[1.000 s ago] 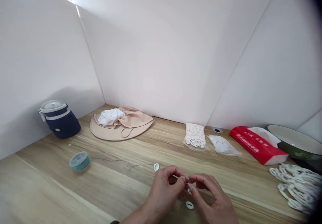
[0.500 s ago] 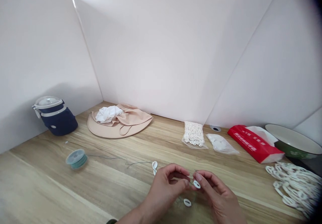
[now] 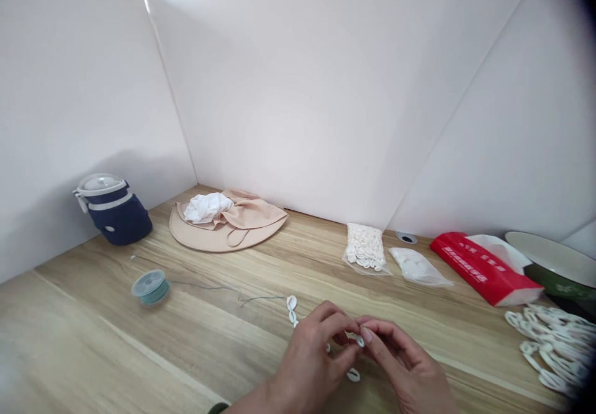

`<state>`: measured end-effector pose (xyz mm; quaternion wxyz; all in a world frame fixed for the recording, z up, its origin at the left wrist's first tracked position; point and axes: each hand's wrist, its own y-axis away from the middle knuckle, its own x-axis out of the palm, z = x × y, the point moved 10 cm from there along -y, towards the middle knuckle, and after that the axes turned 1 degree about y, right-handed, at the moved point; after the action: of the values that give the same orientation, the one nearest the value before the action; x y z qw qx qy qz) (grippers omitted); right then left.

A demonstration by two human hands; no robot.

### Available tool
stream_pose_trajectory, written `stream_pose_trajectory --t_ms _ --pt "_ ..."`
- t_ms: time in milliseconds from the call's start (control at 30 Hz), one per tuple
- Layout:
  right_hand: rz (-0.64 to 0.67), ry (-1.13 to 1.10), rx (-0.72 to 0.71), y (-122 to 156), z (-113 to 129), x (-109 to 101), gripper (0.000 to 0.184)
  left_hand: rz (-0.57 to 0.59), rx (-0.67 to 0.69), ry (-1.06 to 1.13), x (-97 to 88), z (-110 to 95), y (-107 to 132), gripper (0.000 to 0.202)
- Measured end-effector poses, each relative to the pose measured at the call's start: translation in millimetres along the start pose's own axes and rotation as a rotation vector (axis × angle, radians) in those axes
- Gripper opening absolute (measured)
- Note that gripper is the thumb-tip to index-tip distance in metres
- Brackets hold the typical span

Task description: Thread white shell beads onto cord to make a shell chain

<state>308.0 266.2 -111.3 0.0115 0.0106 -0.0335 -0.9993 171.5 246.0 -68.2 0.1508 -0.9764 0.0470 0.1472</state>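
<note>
My left hand (image 3: 316,352) and my right hand (image 3: 404,361) meet fingertip to fingertip low in the view. Between them shows a small white cowrie shell (image 3: 360,341), pinched in my right thumb and fingers. The left fingers are closed right beside it, on the thin cord, which they largely hide. A strung cowrie shell (image 3: 291,303) lies on the table left of my left hand, another just below it. One more white shell (image 3: 353,375) rests under my hands. Grey-green cord (image 3: 205,286) runs from the strung shells back to a spool (image 3: 151,287).
On the wooden table (image 3: 195,339) a blue lidded container (image 3: 120,218) and a beige hat (image 3: 223,238) stand far left. Toward the right are a bag of shells (image 3: 365,247), a small white bag (image 3: 416,268), red tissue pack (image 3: 484,271), green basin (image 3: 561,283) and shell strings (image 3: 554,346).
My left fingers have moved right and closed against my right fingertips, covering part of the shell held there. The whole scene has shifted slightly right as the camera turned.
</note>
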Motion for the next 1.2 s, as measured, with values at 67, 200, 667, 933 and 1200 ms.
stream_pose_trajectory --t_ms 67,200,667,933,1200 --pt "0.024 -0.008 0.006 0 0 2 0.025 -0.011 -0.022 0.029 -1.3 2 0 0.018" --pt "0.012 -0.013 -0.001 2 3 6 0.025 -0.006 -0.055 0.035 -2.6 4 -1 0.015" --pt "-0.114 0.016 -0.097 10 30 -7 0.023 0.031 -0.474 0.856 29.8 48 4 0.035" --pt "-0.058 0.026 -0.047 8 24 -1 0.026 0.102 -0.495 0.855 31.6 39 5 0.033" --pt "-0.084 -0.009 -0.079 6 27 -11 0.025 0.061 -0.558 0.914 30.1 40 8 0.031"
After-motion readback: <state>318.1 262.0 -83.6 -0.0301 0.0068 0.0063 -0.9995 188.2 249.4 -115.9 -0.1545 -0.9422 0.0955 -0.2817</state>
